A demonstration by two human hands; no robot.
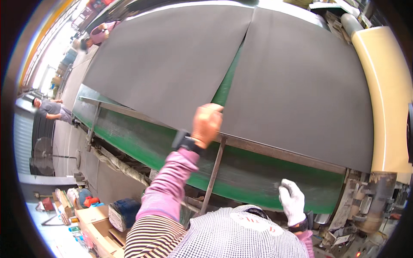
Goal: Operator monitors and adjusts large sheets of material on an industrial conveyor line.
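Note:
My left hand [208, 122], bare with a dark band at the wrist, is closed at the near end of the gap between two large dark grey sheets. It covers the near right corner of the left sheet [167, 60]; whether the fingers grip that sheet cannot be made out. Just to its right lies the edge of the right sheet [301, 81]. Green belt surface [227, 84] shows in the wedge-shaped gap. My right hand [292, 201], in a white glove, is held in front of the machine with fingers curled together and nothing visible in them.
A metal rail [275, 152] and an upright bar [214, 174] run along the near side, above a lower green belt [258, 180]. At right stands a big cream roller [383, 94]. Two other people are at the left. Cardboard boxes [94, 215] and a fan [43, 150] stand lower left.

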